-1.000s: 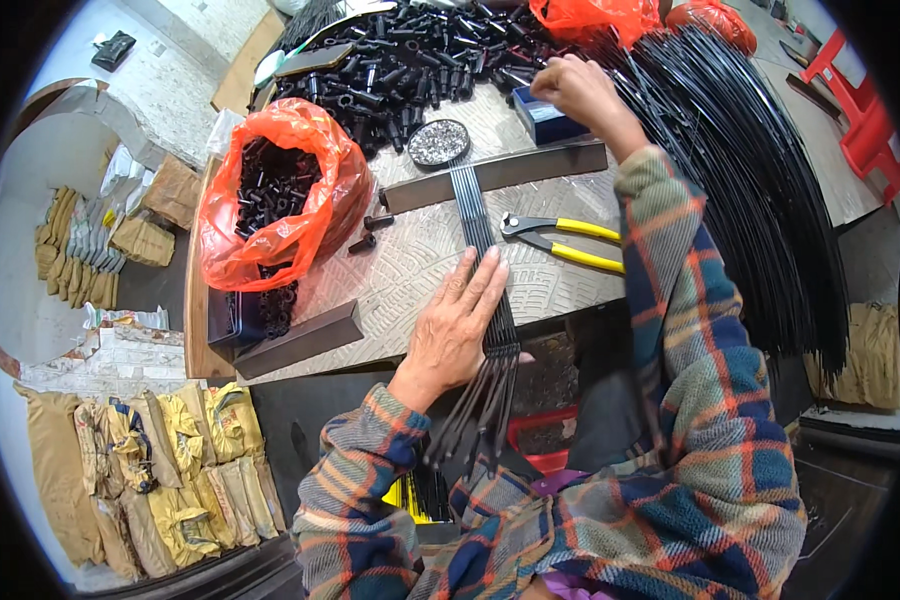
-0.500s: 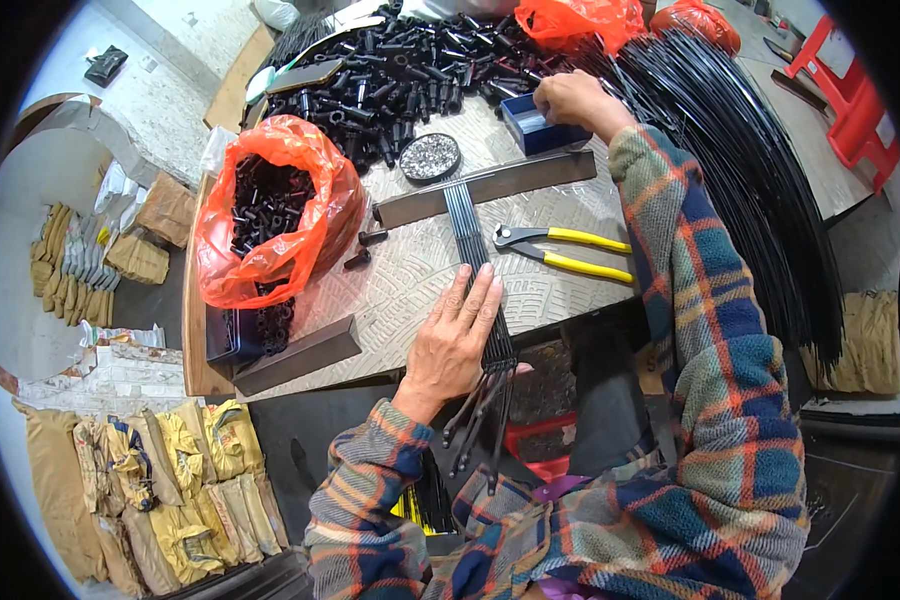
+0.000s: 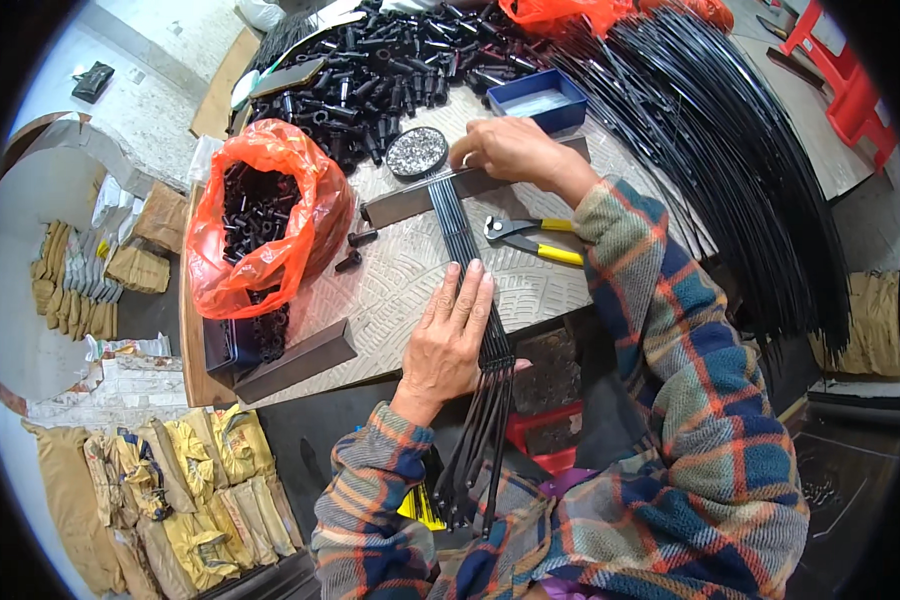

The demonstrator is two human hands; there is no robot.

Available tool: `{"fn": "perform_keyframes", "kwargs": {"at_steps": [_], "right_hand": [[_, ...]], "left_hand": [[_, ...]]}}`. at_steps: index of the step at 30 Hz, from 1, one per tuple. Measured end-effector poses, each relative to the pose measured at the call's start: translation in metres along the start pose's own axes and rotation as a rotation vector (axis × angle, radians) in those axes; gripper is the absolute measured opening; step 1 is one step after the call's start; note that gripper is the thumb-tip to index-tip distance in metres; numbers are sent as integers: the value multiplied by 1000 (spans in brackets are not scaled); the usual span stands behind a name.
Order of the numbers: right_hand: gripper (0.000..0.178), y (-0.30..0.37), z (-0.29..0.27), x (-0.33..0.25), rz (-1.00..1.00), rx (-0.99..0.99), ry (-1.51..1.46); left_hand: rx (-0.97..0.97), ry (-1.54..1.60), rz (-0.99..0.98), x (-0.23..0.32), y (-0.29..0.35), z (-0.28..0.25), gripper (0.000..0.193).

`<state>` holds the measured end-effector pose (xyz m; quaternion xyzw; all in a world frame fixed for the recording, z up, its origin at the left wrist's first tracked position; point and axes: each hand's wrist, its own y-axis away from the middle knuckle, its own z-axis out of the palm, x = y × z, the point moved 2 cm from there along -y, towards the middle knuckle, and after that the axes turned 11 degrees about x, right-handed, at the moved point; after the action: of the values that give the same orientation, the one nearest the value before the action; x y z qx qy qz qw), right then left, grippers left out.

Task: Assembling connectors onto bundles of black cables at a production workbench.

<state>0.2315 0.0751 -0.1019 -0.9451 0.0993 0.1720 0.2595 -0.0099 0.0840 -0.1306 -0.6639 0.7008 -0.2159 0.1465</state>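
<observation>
My left hand (image 3: 442,345) lies over a row of thin black cables (image 3: 454,225), fingers stretched along it. A thumb tip shows beyond the row's right side, so the hand clasps it. The far cable ends rest on a dark metal bar (image 3: 402,207); their near ends hang past the table edge toward my lap. At the bar, just right of those ends, my right hand (image 3: 515,155) has its fingertips pinched together; whatever they hold is too small to make out. Nearby are a round dish of small silvery pieces (image 3: 417,152) and yellow-handled pincers (image 3: 530,240).
An open blue box (image 3: 538,97) stands behind my right hand. Black threaded fittings (image 3: 370,80) are heaped at the back; more fill a red plastic bag (image 3: 310,215) at left. Long black cables (image 3: 740,170) spread along the right. A second metal bar (image 3: 300,362) lies at the front left.
My right hand has come from the blue box, toward me and left, to the cable ends at the bar. My left hand stays on the cables.
</observation>
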Motion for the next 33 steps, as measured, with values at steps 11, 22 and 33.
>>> {"fn": "perform_keyframes", "kwargs": {"at_steps": [11,22,33], "right_hand": [[18,3,-3,-1,48,9,46],[18,-3,13,-5,-135,129,102],[13,-8,20,-4,-115,99,57]], "left_hand": [[-5,-10,9,-2,2,-1,89],[-49,0,2,0,-1,0,88],[-64,8,-12,-1,0,1,90]]}}
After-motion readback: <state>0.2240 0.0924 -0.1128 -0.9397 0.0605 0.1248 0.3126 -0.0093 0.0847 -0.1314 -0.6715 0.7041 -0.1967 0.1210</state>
